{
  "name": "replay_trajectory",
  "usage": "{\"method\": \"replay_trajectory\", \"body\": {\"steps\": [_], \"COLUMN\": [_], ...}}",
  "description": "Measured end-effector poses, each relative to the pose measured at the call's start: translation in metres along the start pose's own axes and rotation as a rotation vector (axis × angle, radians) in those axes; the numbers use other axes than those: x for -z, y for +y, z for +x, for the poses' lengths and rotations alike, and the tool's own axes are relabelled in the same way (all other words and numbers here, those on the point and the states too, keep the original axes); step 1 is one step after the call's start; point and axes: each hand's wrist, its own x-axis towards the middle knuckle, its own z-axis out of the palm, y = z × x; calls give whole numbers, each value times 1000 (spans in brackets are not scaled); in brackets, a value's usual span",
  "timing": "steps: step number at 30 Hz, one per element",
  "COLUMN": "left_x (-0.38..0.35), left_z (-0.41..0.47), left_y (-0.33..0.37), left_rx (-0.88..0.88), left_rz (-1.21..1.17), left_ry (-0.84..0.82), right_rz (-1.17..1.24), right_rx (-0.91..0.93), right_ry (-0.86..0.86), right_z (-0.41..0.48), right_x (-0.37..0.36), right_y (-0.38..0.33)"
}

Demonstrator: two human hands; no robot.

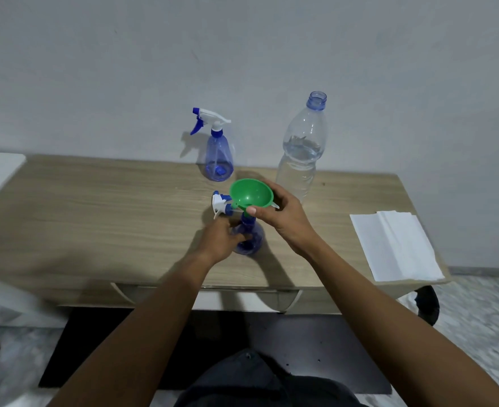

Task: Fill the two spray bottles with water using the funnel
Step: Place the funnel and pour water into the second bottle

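Left hand (222, 239) grips the near spray bottle (253, 242) mid-table (95, 215); right hand (286, 221) pinches the funnel (251, 195) at its neck; left half open.

Two spray bottles (217, 157) (253, 242), one funnel (251, 193), one water bottle (301, 154).

Person: both arms (142, 333) bare right up to the frame edge, left hand (222, 239) and right hand (283, 221) bare too, right thumbnail trimmed short. Lap (260, 383) covered in dark creased fabric (trousers or shorts, can't tell)
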Motion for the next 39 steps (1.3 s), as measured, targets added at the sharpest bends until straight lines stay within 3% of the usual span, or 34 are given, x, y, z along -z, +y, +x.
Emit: {"method": "replay_trajectory", "body": {"steps": [10,16,18,26,39], "left_x": [-11,-16,-17,-25,-32], "left_z": [8,12,14,19,23], "left_y": [-2,1,-1,-12,-18], "left_rx": [102,120,132,136,138], "left_rz": [-62,-149,-149,-171,-214], "left_ry": [59,59,59,65,99], "right_rz": [-113,-209,-254,-260,-276], "right_rx": [-47,85,104,134,248], "right_ry": [-35,589,673,456,554], "right_z": [-4,1,12,63,73], "right_x": [19,39,48,62,58], "right_y": [19,0,-8,-26,-34]}}
